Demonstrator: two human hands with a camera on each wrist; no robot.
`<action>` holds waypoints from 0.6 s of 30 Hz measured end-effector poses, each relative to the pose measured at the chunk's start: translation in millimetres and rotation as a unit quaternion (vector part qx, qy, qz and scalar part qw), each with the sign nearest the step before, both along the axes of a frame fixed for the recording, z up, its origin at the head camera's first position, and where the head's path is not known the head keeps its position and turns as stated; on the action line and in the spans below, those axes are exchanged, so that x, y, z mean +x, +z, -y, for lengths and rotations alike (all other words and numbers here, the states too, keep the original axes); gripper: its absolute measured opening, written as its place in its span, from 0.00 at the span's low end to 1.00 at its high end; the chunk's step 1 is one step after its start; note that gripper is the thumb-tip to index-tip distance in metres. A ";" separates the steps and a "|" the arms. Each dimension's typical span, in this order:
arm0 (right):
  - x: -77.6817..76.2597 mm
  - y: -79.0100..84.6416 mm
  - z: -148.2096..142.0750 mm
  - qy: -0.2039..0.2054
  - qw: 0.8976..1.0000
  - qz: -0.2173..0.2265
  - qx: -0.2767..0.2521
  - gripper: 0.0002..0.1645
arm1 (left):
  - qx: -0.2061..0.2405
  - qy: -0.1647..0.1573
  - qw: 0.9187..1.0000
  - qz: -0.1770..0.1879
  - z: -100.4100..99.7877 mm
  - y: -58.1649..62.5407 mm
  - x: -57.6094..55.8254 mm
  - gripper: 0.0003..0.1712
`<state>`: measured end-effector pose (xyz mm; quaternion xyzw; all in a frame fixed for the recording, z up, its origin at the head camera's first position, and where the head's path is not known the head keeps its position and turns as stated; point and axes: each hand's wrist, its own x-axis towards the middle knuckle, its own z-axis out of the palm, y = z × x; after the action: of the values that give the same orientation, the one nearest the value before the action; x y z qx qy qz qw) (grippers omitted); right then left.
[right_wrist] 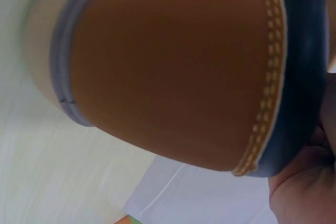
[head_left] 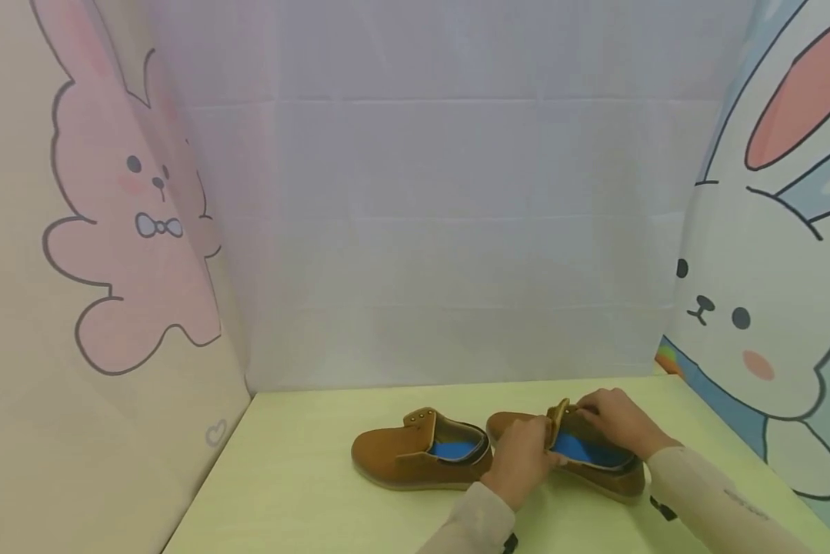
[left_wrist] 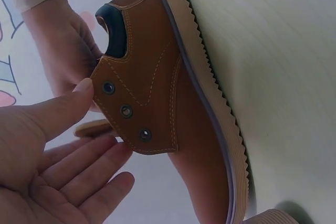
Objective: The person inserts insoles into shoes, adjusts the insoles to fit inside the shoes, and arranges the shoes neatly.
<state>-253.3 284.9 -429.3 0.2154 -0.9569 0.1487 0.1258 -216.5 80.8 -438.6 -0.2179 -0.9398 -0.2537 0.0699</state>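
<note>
A brown leather shoe (head_left: 605, 478) with a blue insole stands on the table between both hands. My left hand (head_left: 521, 460) holds its near eyelet flap; in the left wrist view the thumb is at the flap's upper corner, the fingertips at its front edge. The flap (left_wrist: 134, 111) has metal eyelets and no lace. From the far side, my right hand (head_left: 618, 422) grips the opposite flap with curled fingers, beside the raised tongue (head_left: 561, 412). The right wrist view shows mostly the shoe's heel (right_wrist: 173, 72) and dark collar (right_wrist: 299, 77), which hide most of that hand.
A matching brown shoe (head_left: 394, 458), also without a lace, stands to the left, toe pointing left. Both rest on a pale yellow-green table (head_left: 304, 431). A white sheet (head_left: 456, 231) hangs behind it, and rabbit-printed panels stand on the left and right.
</note>
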 end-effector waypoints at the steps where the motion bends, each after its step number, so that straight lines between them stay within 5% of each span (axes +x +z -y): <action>1: -0.4 -0.6 -0.3 -0.001 1.000 -0.001 0.000 0.05 | -0.001 -0.004 1.000 -0.009 -0.1 -0.5 -0.1 0.22; 18: 0.2 -0.4 -1.8 0.028 0.999 -0.012 -0.009 0.12 | 0.001 -0.042 0.993 -0.111 -5.3 -9.4 -5.0 0.12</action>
<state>-253.1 286.7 -429.6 0.2432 -0.9475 0.1579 0.1345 -221.5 86.1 -447.9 -0.2836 -0.9161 -0.2313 0.1638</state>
